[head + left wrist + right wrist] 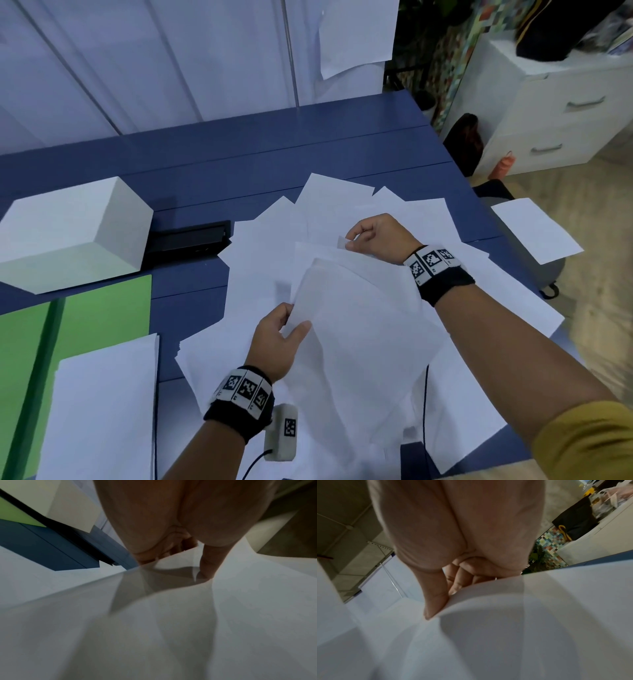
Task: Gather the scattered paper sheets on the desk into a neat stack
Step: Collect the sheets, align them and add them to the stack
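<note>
Sheets [356, 329] blank, pinched by left hand [275, 342], right hand [376, 236]

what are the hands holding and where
Lifted paper sheets: left hand grips their near-left edge, right hand pinches the far corner.

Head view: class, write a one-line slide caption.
Both hands lift loose paper sheets above a blue desk.

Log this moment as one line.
left hand: grips sheets | right hand: pinches sheets' far corner | rest: scattered on desk | stack: not yet
</note>
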`<action>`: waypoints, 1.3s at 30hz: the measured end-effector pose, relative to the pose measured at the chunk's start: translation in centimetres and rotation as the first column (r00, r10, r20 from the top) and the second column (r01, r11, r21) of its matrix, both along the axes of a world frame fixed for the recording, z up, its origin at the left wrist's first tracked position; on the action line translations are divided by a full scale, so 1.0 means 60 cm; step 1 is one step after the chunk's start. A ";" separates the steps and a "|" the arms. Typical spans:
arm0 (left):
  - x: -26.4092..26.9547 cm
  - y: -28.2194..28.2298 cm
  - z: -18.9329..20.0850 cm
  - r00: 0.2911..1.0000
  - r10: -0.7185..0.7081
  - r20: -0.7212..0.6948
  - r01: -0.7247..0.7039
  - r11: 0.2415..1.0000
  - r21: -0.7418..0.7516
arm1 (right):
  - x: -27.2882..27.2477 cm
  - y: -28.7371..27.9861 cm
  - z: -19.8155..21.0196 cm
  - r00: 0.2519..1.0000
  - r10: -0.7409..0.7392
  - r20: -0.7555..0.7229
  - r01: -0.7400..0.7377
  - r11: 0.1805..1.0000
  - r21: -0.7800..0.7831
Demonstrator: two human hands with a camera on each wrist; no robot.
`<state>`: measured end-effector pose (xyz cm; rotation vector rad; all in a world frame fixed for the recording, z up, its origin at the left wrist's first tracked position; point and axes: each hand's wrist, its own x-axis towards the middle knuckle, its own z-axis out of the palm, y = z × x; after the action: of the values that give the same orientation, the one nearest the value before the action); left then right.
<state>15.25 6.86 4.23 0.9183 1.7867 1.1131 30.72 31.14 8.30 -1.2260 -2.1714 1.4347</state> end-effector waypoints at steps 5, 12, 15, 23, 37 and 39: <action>0.008 0.005 0.012 0.993 -0.089 -0.082 0.087 0.996 -0.019 | -0.028 -0.015 0.012 1.000 -0.002 -0.017 0.002 1.000 -0.007; 0.024 0.014 0.030 0.982 -0.104 -0.156 0.111 0.993 0.034 | -0.066 -0.025 0.022 0.995 -0.037 0.098 0.021 0.988 0.152; 0.027 0.014 0.036 0.986 -0.104 -0.129 0.113 0.992 0.062 | -0.073 -0.026 0.025 0.989 -0.088 0.122 0.060 0.974 0.220; 0.008 0.019 0.024 0.982 -0.134 -0.130 0.141 0.989 0.040 | -0.069 -0.037 0.058 0.985 -0.050 0.166 -0.020 0.917 0.399; 0.001 0.030 0.042 0.975 0.034 -0.221 0.010 0.981 0.196 | -0.010 -0.030 0.079 0.985 0.119 -0.122 -0.119 0.993 0.013; -0.006 0.031 0.043 0.958 0.056 -0.281 -0.001 0.981 0.192 | -0.007 -0.031 0.078 0.972 0.175 -0.159 -0.185 0.981 -0.052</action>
<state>14.86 8.75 6.78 1.2231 1.9528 1.2365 30.32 29.25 12.96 -0.9232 -2.1918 1.6278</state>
